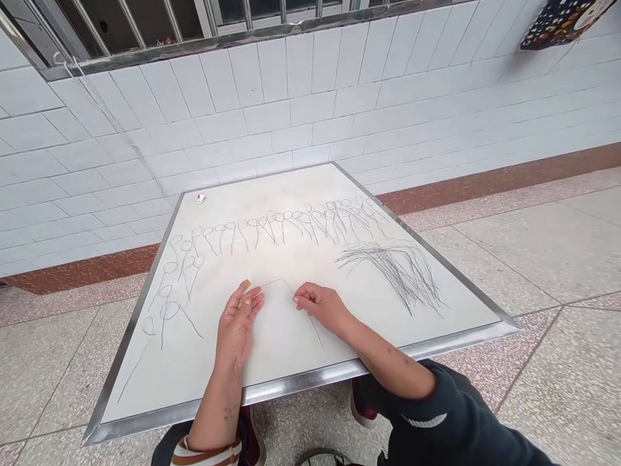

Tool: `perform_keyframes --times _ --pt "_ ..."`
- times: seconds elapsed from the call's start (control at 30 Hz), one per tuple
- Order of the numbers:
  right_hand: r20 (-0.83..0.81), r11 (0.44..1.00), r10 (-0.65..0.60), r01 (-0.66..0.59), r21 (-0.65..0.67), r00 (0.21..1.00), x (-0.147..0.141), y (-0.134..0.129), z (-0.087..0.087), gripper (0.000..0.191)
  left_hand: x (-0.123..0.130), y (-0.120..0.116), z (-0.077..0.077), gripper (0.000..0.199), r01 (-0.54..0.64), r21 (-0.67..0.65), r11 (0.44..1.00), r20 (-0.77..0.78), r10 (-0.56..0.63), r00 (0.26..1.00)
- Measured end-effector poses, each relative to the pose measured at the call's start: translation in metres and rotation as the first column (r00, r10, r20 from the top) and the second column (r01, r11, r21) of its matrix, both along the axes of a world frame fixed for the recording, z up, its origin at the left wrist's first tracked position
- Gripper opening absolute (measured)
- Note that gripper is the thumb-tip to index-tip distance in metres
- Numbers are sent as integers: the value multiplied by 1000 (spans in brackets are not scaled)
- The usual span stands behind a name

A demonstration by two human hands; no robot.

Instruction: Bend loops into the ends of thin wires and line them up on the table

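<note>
A thin dark wire (282, 279) runs between my two hands, bent near its middle, with its right end trailing down over the white table. My left hand (239, 317), palm turned up, pinches the wire's left part between thumb and fingertips. Farther right, my right hand (320, 305) has thumb and index finger closed on the same wire. A row of wires bent into loops with two legs (288, 217) curves across the table and down its left side. To the right of my hands lies a bundle of unlooped wires (395, 275).
The white table (291, 336) has a raised metal edge. A small red and white object (201, 199) sits at its back left corner. Behind stands a white tiled wall (272, 116) with a barred window above. A patterned bag (563, 22) hangs at the upper right.
</note>
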State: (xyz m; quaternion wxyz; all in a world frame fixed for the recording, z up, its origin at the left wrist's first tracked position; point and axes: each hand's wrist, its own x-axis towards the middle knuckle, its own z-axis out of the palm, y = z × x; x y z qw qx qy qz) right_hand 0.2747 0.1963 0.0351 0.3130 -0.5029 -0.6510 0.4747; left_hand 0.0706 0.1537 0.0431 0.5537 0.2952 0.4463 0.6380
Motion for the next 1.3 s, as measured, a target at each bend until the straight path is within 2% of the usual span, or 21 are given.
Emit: perform_keyframes --times 0.07,0.13,0.2,0.4,0.7,0.83,0.9,0.97,1.07,1.13,1.2,1.3 --pt "174 996 -55 43 73 983 11 6 4 14 -1 0 0 50 34 -23 999 -5 -34 999" --pt "348 986 -132 88 140 928 25 14 9 13 -3 1 0 51 58 -54 997 -20 -59 998" --pt "453 973 -214 145 182 866 40 22 14 13 -5 2 1 50 61 -85 995 -40 -65 997" --pt "561 919 -392 280 278 730 82 34 22 16 -8 6 4 47 40 -135 990 -51 -48 998" --pt "625 854 -519 383 351 583 129 44 19 22 -8 6 4 46 23 -148 989 -57 -31 998" --pt "614 839 -544 390 381 571 129 43 19 23 -5 5 3 42 41 -85 995 -153 -54 987" --pt "582 835 -549 360 417 600 118 39 17 25 0 2 2 41 45 -55 997 -222 -56 973" --pt "528 829 -533 285 481 661 103 36 12 24 5 -1 2 42 40 -42 998 -305 -51 951" --pt "523 863 -405 126 489 750 79 30 2 22 4 -4 3 37 -11 -28 1000 -477 -4 879" --pt "534 876 -336 50 480 776 66 26 -4 22 -6 -7 7 31 -111 -14 994 -613 79 787" --pt "540 881 -303 14 473 785 57 24 -8 22 -21 -13 12 32 -247 11 969 -740 174 649" --pt "546 886 -287 2 463 787 50 24 -9 22 -49 -21 16 49 -422 46 905 -874 241 422"
